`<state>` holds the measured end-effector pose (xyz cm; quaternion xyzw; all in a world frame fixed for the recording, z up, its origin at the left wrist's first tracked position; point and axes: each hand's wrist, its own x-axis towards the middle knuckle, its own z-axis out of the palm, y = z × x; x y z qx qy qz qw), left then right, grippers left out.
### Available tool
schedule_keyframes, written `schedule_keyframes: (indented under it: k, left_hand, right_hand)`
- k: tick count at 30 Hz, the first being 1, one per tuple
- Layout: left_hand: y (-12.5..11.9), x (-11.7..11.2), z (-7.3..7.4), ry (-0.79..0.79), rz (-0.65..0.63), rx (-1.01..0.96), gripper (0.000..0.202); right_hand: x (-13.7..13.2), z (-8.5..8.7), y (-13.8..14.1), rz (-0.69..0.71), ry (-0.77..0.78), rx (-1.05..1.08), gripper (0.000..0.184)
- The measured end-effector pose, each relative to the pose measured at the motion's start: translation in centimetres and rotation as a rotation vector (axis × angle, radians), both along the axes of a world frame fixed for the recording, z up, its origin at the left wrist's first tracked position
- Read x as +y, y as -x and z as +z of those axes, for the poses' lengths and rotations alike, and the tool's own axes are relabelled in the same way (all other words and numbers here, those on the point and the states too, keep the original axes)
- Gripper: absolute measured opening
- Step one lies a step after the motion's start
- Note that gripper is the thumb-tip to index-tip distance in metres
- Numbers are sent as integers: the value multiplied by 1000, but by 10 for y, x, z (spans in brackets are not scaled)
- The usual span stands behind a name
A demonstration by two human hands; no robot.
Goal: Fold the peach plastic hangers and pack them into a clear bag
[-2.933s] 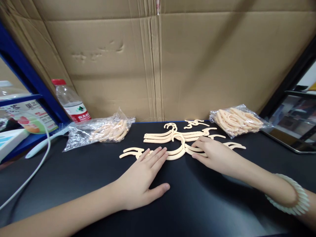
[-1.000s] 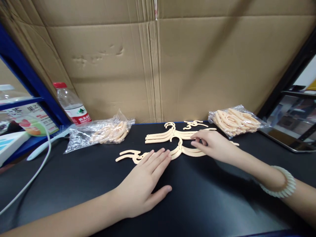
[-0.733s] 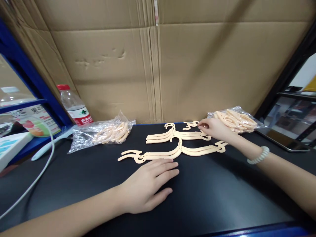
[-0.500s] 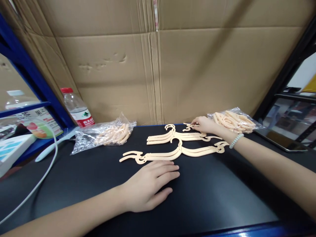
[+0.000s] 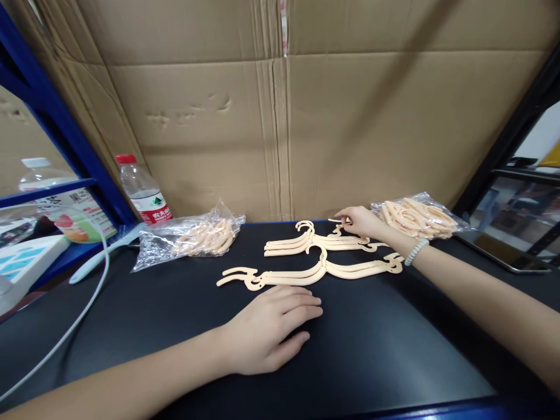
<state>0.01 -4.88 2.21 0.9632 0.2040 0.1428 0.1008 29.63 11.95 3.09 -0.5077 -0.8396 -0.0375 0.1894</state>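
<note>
My left hand rests palm down on the black tabletop, fingers stretched out, just in front of the nearer cream folding hanger. That hanger lies spread wide, its hook bent up at the middle. Behind it lies a second folding hanger, partly overlapped by the first one's hook. At the back right, my right hand, with a beaded bracelet at the wrist, pinches a small cream hanger piece. The fingers hide part of that piece, and whether it is loose from the table cannot be made out.
A clear bag of cream pieces lies at the back left, another bag at the back right. A red-capped bottle, a white cable and a pale blue handle are on the left. Cardboard stands behind.
The whole view has shifted slightly, so things sit a little further right. My left hand stays flat; my right hand has barely moved at the small piece.
</note>
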Motion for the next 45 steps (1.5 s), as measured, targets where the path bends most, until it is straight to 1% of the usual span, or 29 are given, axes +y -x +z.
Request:
schedule_keyframes:
  k: [5,9,11,13,14,15,17,20,22,23,25,26,27,29,31,33,35,36,38,40,42,45]
  left_hand:
    - [0,1,-2,-6,-9,-50,35]
    - [0,2,-4,-1,-17,-93,37]
    - [0,2,-4,16,-23,-112,38]
    - [1,1,-5,55,-16,-152,39]
    - [1,1,-6,85,4,-184,40]
    - [0,1,-6,119,41,-231,42]
    - [-3,1,-7,208,155,-368,47]
    - [-11,1,-7,454,321,-616,56]
    - [-15,1,-6,648,363,-723,59]
    - [-17,0,-6,726,368,-747,56]
    - [-18,-1,-4,804,373,-747,39]
    - [-17,-1,-3,805,381,-734,31]
    - [-16,-2,-2,781,397,-712,28]
    - [-12,-2,1,682,442,-652,33]
    - [-7,-1,4,582,474,-592,36]
    - [-5,0,8,544,506,-573,36]
    - [-4,2,11,599,547,-653,31]
    - [-5,3,11,647,560,-725,28]
    - [-7,4,10,739,555,-887,22]
    - [-10,4,6,787,528,-1006,18]
    - [-13,3,2,816,517,-1056,19]
    - [-16,2,-4,848,493,-1045,16]
  right_hand:
    - [-2,1,-9,32,-134,43,34]
    - [-9,7,-12,73,-228,101,33]
    - [-19,14,-7,101,-280,217,32]
    - [-33,21,4,159,-282,457,30]
    - [-42,25,11,191,-242,607,30]
    - [-53,28,20,216,-160,762,31]
    - [-74,32,39,239,20,988,34]
    - [-106,31,68,321,256,1189,37]
    - [-123,25,84,374,411,1328,38]
    - [-129,22,91,378,477,1390,38]
    - [-139,15,99,354,572,1483,38]
    - [-142,12,101,336,599,1505,37]
    - [-143,10,101,324,615,1510,36]
    - [-143,8,97,322,626,1476,33]
    - [-139,9,89,343,604,1383,28]
    - [-134,10,82,360,543,1237,20]
    - [-130,10,77,360,491,1122,16]
    - [-129,9,77,356,484,1104,17]
    - [-130,5,79,344,503,1129,19]
    - [-134,1,84,336,523,1169,21]
    - [-139,-2,89,330,530,1186,21]
    - [-146,-3,94,354,548,1152,21]
